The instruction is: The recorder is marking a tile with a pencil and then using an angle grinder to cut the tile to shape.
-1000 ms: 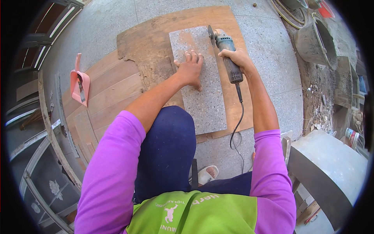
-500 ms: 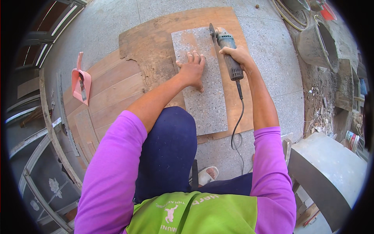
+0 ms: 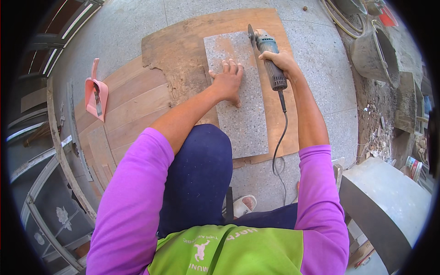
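My right hand is wrapped round the body of an angle grinder. The grinder's disc stands on edge at the far right edge of a grey speckled stone tile; whether it touches the tile I cannot tell. With fingers spread, my left hand lies flat on the tile's left part. The tile rests on a worn plywood sheet, and a faint reddish patch marks its far end. From the grinder's rear a black cord trails back toward me.
A pink dustpan with a brush-like tool in it lies at the left. Metal frames line the left side. At the right are a grey bucket, a coiled hose, rubble and a grey bench-like block.
Almost nothing differs. The whole view has shifted slightly; both hands keep their places on the tile and the grinder.
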Demonstrator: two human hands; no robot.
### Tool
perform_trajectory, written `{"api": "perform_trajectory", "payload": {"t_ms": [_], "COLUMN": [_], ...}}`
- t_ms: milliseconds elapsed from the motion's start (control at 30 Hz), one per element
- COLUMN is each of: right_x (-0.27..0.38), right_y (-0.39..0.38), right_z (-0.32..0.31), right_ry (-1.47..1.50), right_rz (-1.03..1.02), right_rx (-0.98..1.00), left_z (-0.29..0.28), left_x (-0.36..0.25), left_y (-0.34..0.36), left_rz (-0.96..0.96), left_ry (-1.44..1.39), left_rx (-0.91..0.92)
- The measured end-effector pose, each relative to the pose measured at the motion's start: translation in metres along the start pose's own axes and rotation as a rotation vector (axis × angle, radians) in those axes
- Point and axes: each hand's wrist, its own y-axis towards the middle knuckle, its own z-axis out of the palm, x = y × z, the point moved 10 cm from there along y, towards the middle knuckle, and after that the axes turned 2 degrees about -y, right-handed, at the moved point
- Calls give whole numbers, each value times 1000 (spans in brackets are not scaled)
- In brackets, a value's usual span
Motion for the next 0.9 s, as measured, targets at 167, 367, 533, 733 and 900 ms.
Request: {"api": "perform_trajectory", "payload": {"t_ms": [167,367,533,733,900], "right_x": [4,-1,-18,-60,-70], "right_y": [1,-31,-81,-117,-127], "right_z": [-2,-10,-16,-11,-3], "right_ry": [22,60,19,-68,-81], "right_rz": [-13,-46,-32,47,89], "right_rx": [-8,-45,-97,-77,-50], "left_z": [2,4,4,4,7], "left_x": [-3,-2,3,0,3], "left_y": [1,1,2,5,5], "left_rz": [6,10,13,16,7], "left_ry": [-7,-15,-17,-11,-8], "left_rx": [2,11,-5,-20,-22]}}
